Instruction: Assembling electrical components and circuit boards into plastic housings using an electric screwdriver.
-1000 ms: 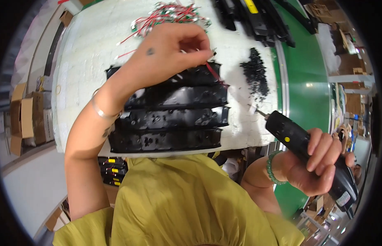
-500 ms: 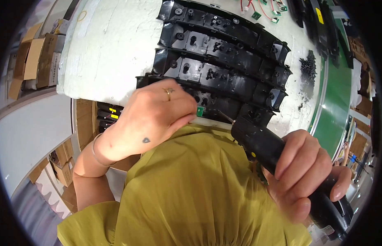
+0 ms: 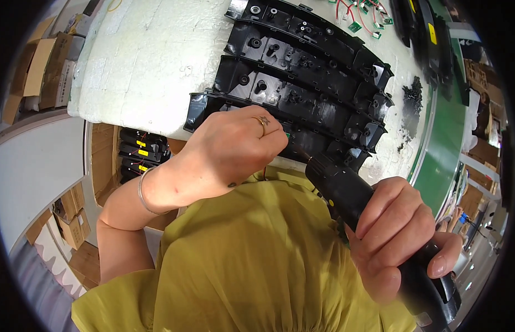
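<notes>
My left hand (image 3: 235, 141) is closed in a pinch over the nearest black plastic housing (image 3: 205, 110). A sliver of a small green circuit board (image 3: 288, 135) peeks out at its fingertips, which are mostly hidden behind the knuckles. In my right hand (image 3: 398, 232) is a black electric screwdriver (image 3: 340, 188), the fingers wrapped round its body. Its bit points up and left over the same housing, a short way from the left fingers. Beyond lie several more black housings (image 3: 301, 61), side by side with their hollow insides and screw posts facing up.
White foam sheet (image 3: 141, 83) covers the bench. Black screws (image 3: 412, 99) are heaped at the right, and green boards with red wires (image 3: 357, 22) lie at the far side. Finished-looking black units (image 3: 138, 152) sit in a carton below the left edge. Cardboard boxes (image 3: 47, 72) stand farther left.
My left hand has moved right and slightly away from me, with less of the green board showing. The screwdriver's tip has shifted slightly left and up. The whole view has shifted a little.
</notes>
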Demonstrator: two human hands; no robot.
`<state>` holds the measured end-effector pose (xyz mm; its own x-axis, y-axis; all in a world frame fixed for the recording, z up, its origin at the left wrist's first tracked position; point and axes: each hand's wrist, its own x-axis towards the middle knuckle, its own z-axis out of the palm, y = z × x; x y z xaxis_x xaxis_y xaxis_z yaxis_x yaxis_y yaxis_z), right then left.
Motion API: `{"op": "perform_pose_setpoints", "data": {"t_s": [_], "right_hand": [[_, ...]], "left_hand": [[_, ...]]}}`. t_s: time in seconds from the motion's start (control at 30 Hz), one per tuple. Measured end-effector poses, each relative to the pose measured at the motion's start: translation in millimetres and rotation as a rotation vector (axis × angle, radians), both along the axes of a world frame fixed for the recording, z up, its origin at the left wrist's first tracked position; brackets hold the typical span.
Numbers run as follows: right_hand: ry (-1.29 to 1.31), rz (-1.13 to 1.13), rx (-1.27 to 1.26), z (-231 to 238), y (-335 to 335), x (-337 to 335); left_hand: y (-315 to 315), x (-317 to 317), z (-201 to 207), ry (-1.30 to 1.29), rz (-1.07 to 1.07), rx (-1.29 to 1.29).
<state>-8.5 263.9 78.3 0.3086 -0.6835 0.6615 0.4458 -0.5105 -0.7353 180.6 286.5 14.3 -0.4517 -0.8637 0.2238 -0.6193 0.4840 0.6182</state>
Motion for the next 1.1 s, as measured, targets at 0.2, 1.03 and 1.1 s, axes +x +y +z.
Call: {"op": "perform_pose_setpoints", "data": {"t_s": [0.2,1.03,1.1], "right_hand": [[0.048,0.073,0.019,-2.3,-5.0,0.6],[-0.129,0.018,-0.010,0.8,-3.3,37.9],[-0.119,-0.030,-0.001,-1.2,-4.1,32.5]], "left_hand": [[-1.0,1.9,-0.9,0.026,-0.031,0.005],[-5.3,-0.9,-12.7,0.180,-0.050,-0.115],[-2.8,2.4,-14.9,0.165,-0.050,-0.106]]}}
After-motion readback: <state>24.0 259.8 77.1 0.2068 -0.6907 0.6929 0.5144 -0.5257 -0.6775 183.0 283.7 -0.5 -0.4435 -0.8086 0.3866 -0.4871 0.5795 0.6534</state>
